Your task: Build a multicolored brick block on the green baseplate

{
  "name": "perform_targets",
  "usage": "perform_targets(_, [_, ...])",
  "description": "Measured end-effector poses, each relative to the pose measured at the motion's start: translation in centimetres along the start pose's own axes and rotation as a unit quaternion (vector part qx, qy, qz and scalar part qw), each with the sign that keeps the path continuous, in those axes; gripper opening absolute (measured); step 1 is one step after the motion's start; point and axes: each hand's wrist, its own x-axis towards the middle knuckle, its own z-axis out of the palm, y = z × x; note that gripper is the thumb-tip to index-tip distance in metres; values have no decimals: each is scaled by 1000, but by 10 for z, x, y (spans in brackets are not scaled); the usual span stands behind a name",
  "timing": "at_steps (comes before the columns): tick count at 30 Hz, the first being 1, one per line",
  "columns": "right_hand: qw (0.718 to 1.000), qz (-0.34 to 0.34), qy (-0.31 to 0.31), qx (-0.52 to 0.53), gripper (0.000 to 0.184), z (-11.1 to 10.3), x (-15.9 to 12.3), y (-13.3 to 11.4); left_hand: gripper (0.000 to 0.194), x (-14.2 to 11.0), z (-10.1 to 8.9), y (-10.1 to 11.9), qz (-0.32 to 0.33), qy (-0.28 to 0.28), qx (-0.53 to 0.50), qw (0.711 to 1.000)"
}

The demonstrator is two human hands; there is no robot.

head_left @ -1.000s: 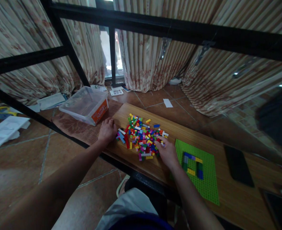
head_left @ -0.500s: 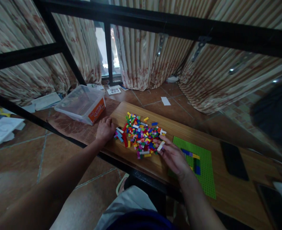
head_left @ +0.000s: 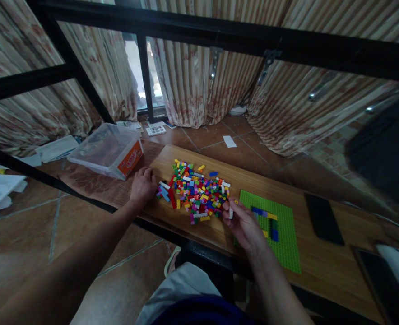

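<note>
My right hand point(head_left: 242, 223) is closed with its fingertips pinching a white toy brick point(head_left: 231, 212) at the right side of a loose pile of small coloured toy bricks point(head_left: 199, 192). A yellow bit shows by those fingertips. Just right of this hand lies a green baseplate point(head_left: 287, 225), with blue, purple, yellow and dark green bricks forming part of an outline point(head_left: 274, 230) on it; my wrist hides its near left part. My left hand point(head_left: 144, 185) rests on the left end of the wooden board, fingers loosely bent, beside several blue, white and red bricks point(head_left: 165, 192).
A clear plastic bin point(head_left: 108, 151) with an orange label stands on the brown cloth behind my left hand. A black phone point(head_left: 323, 219) lies right of the baseplate, and another dark flat device point(head_left: 380, 280) lies nearer. A black metal bar point(head_left: 199, 29) crosses above the board.
My right hand has turned the white brick from slanted to more upright and drawn its fingers closer together. The left hand stays in place; the whole view has shifted slightly.
</note>
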Motion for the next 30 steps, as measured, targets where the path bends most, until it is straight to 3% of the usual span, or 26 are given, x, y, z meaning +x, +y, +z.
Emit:
perform_targets(8, [1000, -3, 16, 25, 30, -7, -2, -4, 38, 1, 3, -2, -10, 4, -4, 1000])
perform_targets(16, [999, -25, 26, -27, 30, -15, -1, 2, 37, 2, 4, -3, 0, 9, -5, 1000])
perform_targets(24, [992, -31, 29, -122, 37, 9, 27, 5, 37, 1, 2, -1, -3, 6, -2, 1000])
perform_targets(30, [993, 13, 31, -115, 32, 23, 40, 3, 38, 0, 1, 0, -8, -3, -3, 1000])
